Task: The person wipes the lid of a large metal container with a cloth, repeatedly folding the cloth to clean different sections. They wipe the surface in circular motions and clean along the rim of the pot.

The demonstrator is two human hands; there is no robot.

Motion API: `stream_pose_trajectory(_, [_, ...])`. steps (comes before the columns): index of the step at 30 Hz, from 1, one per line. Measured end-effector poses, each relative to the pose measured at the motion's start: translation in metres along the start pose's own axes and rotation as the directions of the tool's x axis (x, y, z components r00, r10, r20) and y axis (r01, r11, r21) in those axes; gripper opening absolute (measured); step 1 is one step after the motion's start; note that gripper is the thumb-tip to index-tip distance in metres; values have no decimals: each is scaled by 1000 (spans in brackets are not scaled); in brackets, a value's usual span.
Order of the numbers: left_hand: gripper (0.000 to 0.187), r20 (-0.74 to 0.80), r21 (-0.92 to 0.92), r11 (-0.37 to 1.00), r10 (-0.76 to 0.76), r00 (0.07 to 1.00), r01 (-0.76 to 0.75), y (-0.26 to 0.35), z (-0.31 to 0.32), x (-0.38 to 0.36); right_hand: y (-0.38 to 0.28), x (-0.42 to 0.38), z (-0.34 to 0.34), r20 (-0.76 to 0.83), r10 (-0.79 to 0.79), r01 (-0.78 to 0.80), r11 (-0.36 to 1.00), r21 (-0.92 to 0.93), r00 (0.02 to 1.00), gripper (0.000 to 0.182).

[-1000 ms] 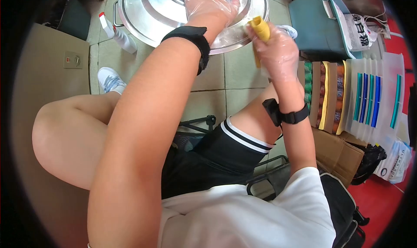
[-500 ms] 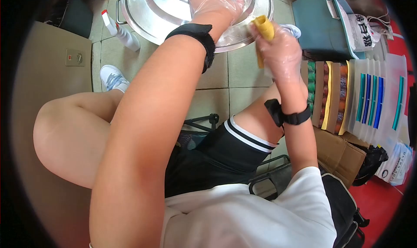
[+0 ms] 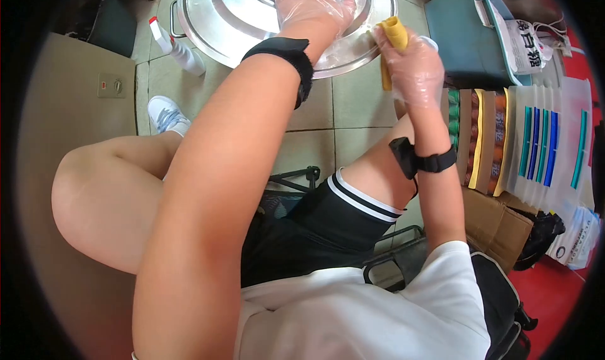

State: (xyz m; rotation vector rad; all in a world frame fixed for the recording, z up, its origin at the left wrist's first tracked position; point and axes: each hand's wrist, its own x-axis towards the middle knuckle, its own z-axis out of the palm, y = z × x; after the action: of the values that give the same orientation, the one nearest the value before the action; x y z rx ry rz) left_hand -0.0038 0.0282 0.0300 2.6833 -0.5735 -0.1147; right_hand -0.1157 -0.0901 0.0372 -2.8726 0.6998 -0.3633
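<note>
Both of my hands wear clear plastic gloves. A wide, shiny round metal lid (image 3: 217, 29), ringed with raised circles, lies at the top of the view. My left hand (image 3: 313, 8) rests on the lid near its centre, fingers spread; some fingertips run past the frame's upper edge. At the lid's right rim, my right hand (image 3: 417, 70) is closed around a folded yellow cloth (image 3: 396, 33). One end of the cloth sticks up above the fist, and another part hangs below. Left of the lid stands a white spray bottle (image 3: 183, 54) with a red nozzle tip.
A blue-grey bin (image 3: 463, 45) stands at the upper right. Below it are packaged goods in cartons (image 3: 482, 139) and stacked clear plastic containers (image 3: 535, 145). A brown cardboard box (image 3: 495, 227) sits lower. A brown panel (image 3: 82, 117) borders the left. Pale tiles (image 3: 305, 108) cover the floor.
My right hand and the yellow cloth have shifted slightly right and up, a little away from the lid's rim. My left hand stays in place on the lid.
</note>
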Motion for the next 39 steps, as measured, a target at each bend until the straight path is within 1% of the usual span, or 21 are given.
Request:
stream_pose_trajectory(2, [66, -9, 30, 1000, -2, 1000, 2, -2, 5, 0, -2, -14, 6, 46, -2, 1, 999, 35, 999, 44])
stream_pose_trajectory(4, [66, -10, 67, 998, -9, 1000, 10, -3, 5, 0, -7, -33, 14, 131, -79, 29, 938, 345, 988, 39])
stream_pose_trajectory(5, [67, 43, 103, 995, -2, 999, -2, -3, 3, 2, -13, -42, 15, 81, -127, 87, 918, 388, 989, 35])
stream_pose_trajectory(6, [67, 95, 139, 990, 6, 995, -19, -2, 2, 4, -12, -42, 15, 81, -122, 81, 917, 391, 989, 35])
stream_pose_trajectory(10, [67, 123, 161, 987, -3, 992, -17, -3, 3, 7, -6, -27, 7, 137, -92, 39, 937, 347, 986, 36])
stream_pose_trajectory(12, [68, 33, 113, 993, 8, 999, -12, -3, 7, 3, 5, -10, 5, 143, -17, -32, 942, 335, 990, 42])
stream_pose_trajectory(13, [68, 33, 114, 993, 9, 999, -12, -3, 6, 2, 9, 3, 0, 168, 52, -80, 983, 164, 984, 49])
stream_pose_trajectory(15, [68, 21, 63, 996, 61, 998, -63, -3, 3, 0, 21, 27, 4, 113, 48, -60, 993, 106, 992, 52])
stream_pose_trajectory(17, [68, -4, 67, 997, 43, 999, -42, 0, 2, -2, 29, 45, 9, 57, 46, -48, 998, 42, 997, 54])
stream_pose_trajectory(19, [68, -33, 67, 997, 25, 999, -23, 2, 1, 0, 31, 56, 12, 50, 41, -47, 993, 110, 998, 52])
stream_pose_trajectory(21, [68, 96, 104, 994, -23, 995, 13, 3, -1, 5, 31, 50, 15, 23, 49, -51, 992, 111, 999, 53])
stream_pose_trajectory(22, [68, 91, 102, 995, -23, 996, 13, 4, 1, 5, 28, 46, 16, 2, 53, -53, 992, 115, 999, 54])
stream_pose_trajectory(24, [68, -12, 197, 980, -20, 1000, 21, 3, 8, 2, 21, 29, 12, 31, 61, -65, 989, 131, 998, 52])
stream_pose_trajectory(26, [68, -3, 132, 991, -13, 1000, 13, 1, 1, -3, 11, 5, 11, 85, 84, -106, 950, 295, 993, 45])
stream_pose_trajectory(27, [67, 8, 63, 998, 4, 1000, -4, 1, -2, -5, 8, -7, 16, 86, 82, -104, 950, 295, 993, 45])
stream_pose_trajectory(28, [67, 8, 62, 998, 4, 1000, -5, 1, -2, -2, 6, -20, 24, 98, 46, -82, 911, 405, 994, 41])
stream_pose_trajectory(29, [68, 77, 81, 997, -16, 997, 10, 2, -2, 2, 3, -30, 28, 105, 10, -62, 859, 509, 994, 38])
stream_pose_trajectory(30, [69, 145, 102, 995, -37, 989, 22, 2, -2, 5, -4, -37, 25, 102, 13, -63, 859, 508, 995, 38])
stream_pose_trajectory(32, [70, 142, 133, 991, -30, 989, 11, 2, -5, 4, -15, -45, 19, 75, -8, -27, 893, 449, 997, 35])
stream_pose_trajectory(36, [72, 114, 169, 986, -24, 993, 4, -1, 1, 5, -4, -27, 16, 133, 8, -80, 834, 545, 991, 38])
stream_pose_trajectory(39, [71, 86, 185, 983, -32, 996, 15, 0, 4, 6, 12, -1, 11, 147, 64, -124, 882, 455, 987, 41])
